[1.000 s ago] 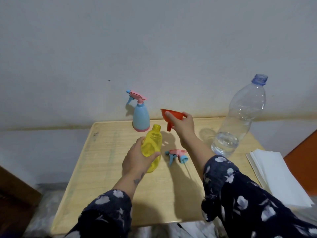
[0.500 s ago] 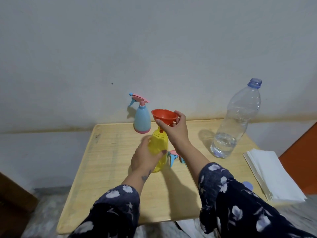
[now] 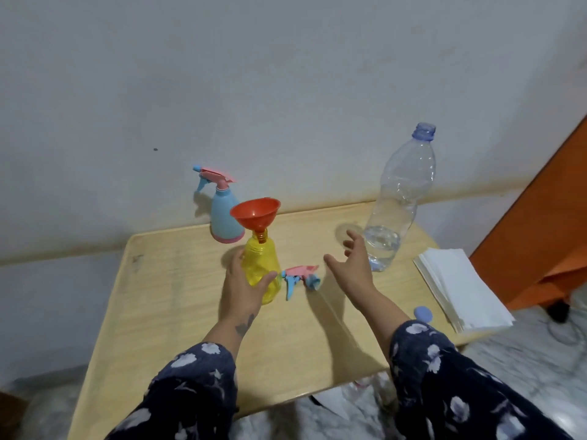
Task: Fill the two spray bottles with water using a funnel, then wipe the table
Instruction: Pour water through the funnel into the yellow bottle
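Here the left hand [image 3: 244, 289] curls around the yellow spray bottle [image 3: 261, 269] at centre frame, thumb on its right side. The right hand [image 3: 354, 265] hovers with fingers spread, holding nothing, just left of the clear water bottle [image 3: 400, 201]. Two spray bottles stand on the table [image 3: 178, 312] — the yellow one and a blue one [image 3: 224, 219] behind it. One red funnel [image 3: 255, 214] sits in the yellow bottle's neck, mouth up, axis vertical. One loose trigger head [image 3: 300, 277] lies beside — pointing lower left.
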{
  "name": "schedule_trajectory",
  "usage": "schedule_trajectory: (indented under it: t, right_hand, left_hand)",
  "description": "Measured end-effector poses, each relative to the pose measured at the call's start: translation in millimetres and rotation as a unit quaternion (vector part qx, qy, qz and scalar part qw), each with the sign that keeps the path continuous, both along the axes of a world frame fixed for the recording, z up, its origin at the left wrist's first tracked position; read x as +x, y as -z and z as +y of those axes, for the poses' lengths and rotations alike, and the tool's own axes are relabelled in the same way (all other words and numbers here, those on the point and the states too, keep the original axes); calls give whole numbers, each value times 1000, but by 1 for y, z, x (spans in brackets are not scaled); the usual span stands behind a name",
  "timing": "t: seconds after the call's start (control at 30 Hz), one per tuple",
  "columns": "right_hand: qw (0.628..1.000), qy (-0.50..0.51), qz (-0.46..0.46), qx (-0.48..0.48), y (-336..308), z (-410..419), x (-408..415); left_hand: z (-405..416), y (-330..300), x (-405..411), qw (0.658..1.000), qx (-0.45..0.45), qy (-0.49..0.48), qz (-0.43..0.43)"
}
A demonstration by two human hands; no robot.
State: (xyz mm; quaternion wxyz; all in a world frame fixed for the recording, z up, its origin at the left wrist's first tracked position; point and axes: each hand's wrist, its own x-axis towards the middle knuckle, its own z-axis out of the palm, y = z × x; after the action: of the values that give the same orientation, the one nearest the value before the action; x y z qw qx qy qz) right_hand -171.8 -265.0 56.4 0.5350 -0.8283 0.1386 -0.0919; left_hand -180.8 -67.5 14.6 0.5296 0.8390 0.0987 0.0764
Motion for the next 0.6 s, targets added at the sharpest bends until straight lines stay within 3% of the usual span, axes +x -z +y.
schedule_trajectory:
  t: [0.13,0.23,0.6]
  right_hand:
    - [987,152,-31,-41,4,-43,1]
    - [977,204,-44,-48,-5,-64,10]
    - [988,119,-97,-2,-8,-87,53]
  left_hand:
    - [-7,8,-3,1000,-6,-4,-7]
    - [-10,10,-6,1000,-7,-10,-7]
    - [-15,16,-5,999,-15,-34,-11]
